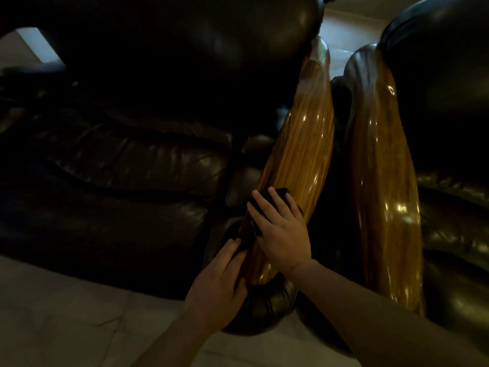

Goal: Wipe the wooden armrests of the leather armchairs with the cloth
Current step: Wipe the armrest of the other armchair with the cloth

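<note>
Two hands on one wooden armrest (299,154). Right hand (280,234) presses dark cloth (281,192) flat, fingers (275,201) spread. Left hand (217,287) rests alongside, fingers straight.

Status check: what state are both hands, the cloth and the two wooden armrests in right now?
right hand: fingers straight, pressing the cloth down.
left hand: bare, resting on the left armrest at its near end.
cloth: dark, bunched under the right hand.
left armrest: glossy, cloth on its lower part.
right armrest: glossy, untouched.

Both armrests: left one (299,154) & right one (381,181) glossy varnished wood w/ visible grain. Armchairs (132,160) dark shiny creased leather. Cloth (277,193) dark, matt. Floor (53,313) pale, matt.
</note>
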The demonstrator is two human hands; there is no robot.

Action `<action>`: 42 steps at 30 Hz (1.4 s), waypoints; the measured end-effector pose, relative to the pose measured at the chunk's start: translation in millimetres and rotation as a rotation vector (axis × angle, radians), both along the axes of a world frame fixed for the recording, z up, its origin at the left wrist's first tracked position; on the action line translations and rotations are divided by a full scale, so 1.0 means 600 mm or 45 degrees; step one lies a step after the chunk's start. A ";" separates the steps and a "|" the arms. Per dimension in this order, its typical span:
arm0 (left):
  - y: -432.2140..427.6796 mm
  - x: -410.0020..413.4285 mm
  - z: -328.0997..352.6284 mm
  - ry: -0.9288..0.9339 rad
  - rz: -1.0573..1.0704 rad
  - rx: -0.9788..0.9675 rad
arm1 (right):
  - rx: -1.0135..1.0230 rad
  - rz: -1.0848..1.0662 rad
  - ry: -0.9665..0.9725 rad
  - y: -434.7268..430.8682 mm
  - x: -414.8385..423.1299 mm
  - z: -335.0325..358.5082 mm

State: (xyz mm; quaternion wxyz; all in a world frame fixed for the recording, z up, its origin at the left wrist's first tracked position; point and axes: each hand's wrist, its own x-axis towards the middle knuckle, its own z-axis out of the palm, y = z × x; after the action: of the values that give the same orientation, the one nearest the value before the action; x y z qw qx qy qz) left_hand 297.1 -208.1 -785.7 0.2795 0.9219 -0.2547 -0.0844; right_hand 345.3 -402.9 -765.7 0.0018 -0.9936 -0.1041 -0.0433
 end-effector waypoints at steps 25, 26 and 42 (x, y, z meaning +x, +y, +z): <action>0.124 -0.115 0.229 0.050 0.463 0.370 | 0.261 0.264 0.440 0.086 -0.091 0.210; 0.128 -0.121 0.249 0.056 0.479 0.395 | 0.282 0.255 0.411 0.084 -0.094 0.236; 0.189 -0.304 0.518 0.002 0.856 0.546 | 0.505 0.342 0.319 0.170 -0.142 0.566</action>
State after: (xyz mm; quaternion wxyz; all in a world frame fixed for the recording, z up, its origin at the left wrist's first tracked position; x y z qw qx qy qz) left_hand 114.8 -94.8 -474.8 0.0928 0.9913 0.0848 -0.0402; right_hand 260.4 -300.9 -426.2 0.2149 -0.9488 -0.2234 0.0612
